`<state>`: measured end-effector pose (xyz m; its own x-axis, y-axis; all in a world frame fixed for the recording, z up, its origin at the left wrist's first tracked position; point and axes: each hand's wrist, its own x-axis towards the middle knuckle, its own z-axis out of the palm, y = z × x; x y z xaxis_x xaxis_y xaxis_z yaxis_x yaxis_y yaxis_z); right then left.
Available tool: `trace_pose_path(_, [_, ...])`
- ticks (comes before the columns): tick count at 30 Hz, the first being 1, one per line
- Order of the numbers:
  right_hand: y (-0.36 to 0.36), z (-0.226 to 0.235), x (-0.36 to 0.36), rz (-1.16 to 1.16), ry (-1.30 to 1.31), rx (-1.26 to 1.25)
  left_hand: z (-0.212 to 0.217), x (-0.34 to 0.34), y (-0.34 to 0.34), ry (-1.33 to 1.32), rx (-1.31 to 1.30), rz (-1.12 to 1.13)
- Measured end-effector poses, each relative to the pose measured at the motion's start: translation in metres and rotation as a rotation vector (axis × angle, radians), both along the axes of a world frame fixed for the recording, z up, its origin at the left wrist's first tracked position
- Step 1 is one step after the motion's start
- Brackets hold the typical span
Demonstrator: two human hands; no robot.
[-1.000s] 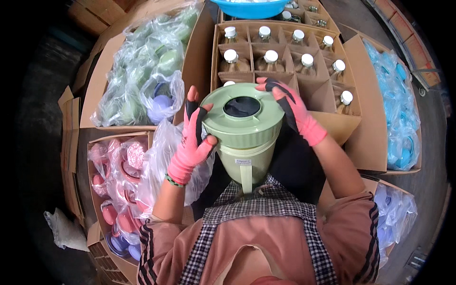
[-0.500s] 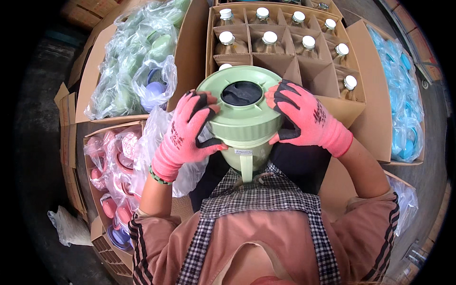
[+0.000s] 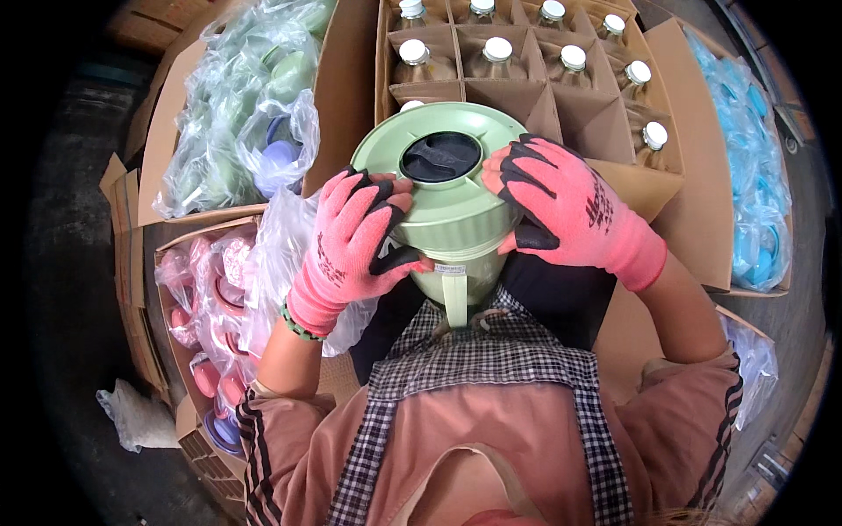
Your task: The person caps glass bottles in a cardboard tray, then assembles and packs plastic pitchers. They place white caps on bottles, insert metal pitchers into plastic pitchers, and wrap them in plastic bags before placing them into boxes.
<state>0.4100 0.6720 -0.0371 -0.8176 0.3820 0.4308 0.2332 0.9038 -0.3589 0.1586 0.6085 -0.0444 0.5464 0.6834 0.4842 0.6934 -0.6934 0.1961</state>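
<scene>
1. Far left, an open carton (image 3: 158, 167) holds clear bags of pale green lids (image 3: 254, 105); nearer, a second carton (image 3: 167, 351) holds bagged pink lids (image 3: 210, 289).
2. Just right of those bags, the left hand (image 3: 351, 245), in a pink glove with black fingertips, is closed on the left rim of the green jug lid (image 3: 443, 188), thumb wrapped under its edge.
3. At centre, the lid with its black centre cap (image 3: 440, 156) sits on the green jug (image 3: 456, 280), held close before the person's chest, handle towards the body.
4. Right of the cap, the right hand (image 3: 570, 210) presses its spread fingers on the lid's right side.
5. Beyond the jug, a divided carton (image 3: 526, 96) of white-capped bottles (image 3: 572, 58) lies just behind.
6. Far right, bags of blue lids (image 3: 754, 202) crowd the edge; cartons hem both hands, leaving little open room.
</scene>
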Motion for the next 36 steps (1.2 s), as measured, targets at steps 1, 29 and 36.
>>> trace_pose_path(1, [-0.001, 0.001, 0.000, -0.002, -0.027, 0.001, -0.001, 0.002, 0.000, -0.003, 0.009, 0.005])
trace_pose_path(29, [0.020, -0.081, -0.048, -0.190, 1.086, -1.151, -0.039, 0.014, 0.024, -0.845, -0.371, 0.445])
trace_pose_path(36, [0.028, -0.065, -0.056, -0.472, 0.923, -0.990, -0.026, 0.012, 0.043, -1.305, -0.659, 0.478])
